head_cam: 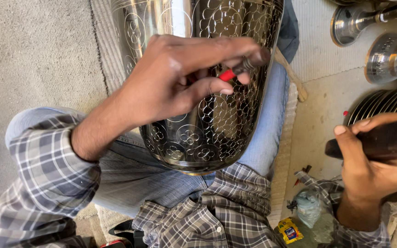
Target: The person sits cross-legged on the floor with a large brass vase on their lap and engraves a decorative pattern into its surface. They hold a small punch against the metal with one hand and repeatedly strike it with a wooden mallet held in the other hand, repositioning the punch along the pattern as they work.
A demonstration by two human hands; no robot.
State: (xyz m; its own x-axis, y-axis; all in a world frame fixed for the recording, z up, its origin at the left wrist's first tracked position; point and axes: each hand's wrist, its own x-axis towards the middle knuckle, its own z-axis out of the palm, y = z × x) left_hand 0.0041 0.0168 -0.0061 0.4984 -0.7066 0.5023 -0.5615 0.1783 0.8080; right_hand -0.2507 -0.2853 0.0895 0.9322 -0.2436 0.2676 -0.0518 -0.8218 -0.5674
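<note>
A large shiny metal vessel (207, 133) engraved with circle-and-flower patterns rests on my lap, over blue jeans. My left hand (180, 78) lies against its side and pinches a small metal punch with a red part (235, 72), tip against the engraved surface. My right hand (368, 156) is off to the right, gripping a dark wooden handle (382, 140), raised apart from the vessel. Both sleeves are grey plaid.
Several polished metal pieces (387, 55) lie on the floor at the upper right, with a ribbed metal piece (387, 103) below them. A wooden stick (292, 76) pokes out behind the vessel. A small yellow packet (289, 229) and a crumpled plastic bag (309, 206) lie near my right knee.
</note>
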